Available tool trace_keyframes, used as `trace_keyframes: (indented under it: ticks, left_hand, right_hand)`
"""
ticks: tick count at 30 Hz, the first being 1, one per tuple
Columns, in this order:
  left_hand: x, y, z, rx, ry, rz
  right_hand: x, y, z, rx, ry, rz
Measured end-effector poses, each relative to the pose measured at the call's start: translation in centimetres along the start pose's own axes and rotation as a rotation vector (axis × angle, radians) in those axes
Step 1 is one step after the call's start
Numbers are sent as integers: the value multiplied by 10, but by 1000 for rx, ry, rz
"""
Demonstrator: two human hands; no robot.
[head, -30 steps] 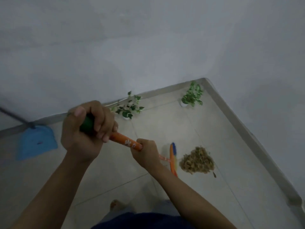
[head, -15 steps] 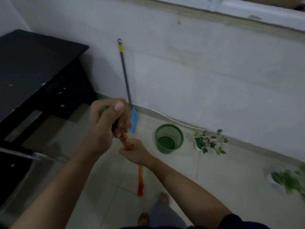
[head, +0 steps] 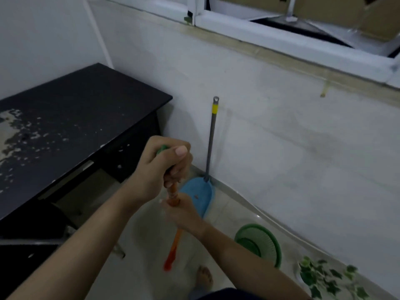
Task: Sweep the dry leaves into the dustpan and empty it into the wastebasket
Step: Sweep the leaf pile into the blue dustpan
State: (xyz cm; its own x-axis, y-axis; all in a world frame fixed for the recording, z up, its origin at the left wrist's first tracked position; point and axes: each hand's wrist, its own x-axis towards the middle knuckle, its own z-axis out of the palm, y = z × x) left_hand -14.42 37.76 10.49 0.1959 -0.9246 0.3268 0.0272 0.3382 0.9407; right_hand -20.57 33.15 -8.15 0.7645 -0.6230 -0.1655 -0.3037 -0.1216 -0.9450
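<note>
Both hands grip an orange broom (head: 174,247) with a green handle tip, held nearly upright in front of me. My left hand (head: 166,165) wraps the top of the handle; my right hand (head: 184,213) holds it just below. A blue dustpan (head: 199,193) with a long grey handle leans against the wall right behind my hands. A green mesh wastebasket (head: 263,243) stands on the floor to the right, near the wall. The dry leaves are out of view.
A black desk (head: 71,126) fills the left side, with a chair frame below it. A potted ivy plant (head: 324,278) sits at the lower right by the wall. A window ledge runs along the top. My bare foot (head: 204,277) is on the tiled floor.
The view has swung left from the leaf pile and corner to the desk, dustpan and wastebasket. The broom moved from slanted toward the leaves to nearly upright, still in both hands.
</note>
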Motion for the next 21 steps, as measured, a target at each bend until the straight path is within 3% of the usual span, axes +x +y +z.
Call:
trace_keyframes:
  ticks: [5, 13, 21]
  left_hand:
    - [76, -38, -17, -83, -72, -58]
    - [193, -102, -39, -246, -383, -113]
    - [280, -146, -59, -6, -928, -200]
  right_hand:
    - [61, 21, -38, -36, 131, 41]
    - [138, 48, -100, 3, 427, 175]
    - [180, 49, -141, 12, 720, 374]
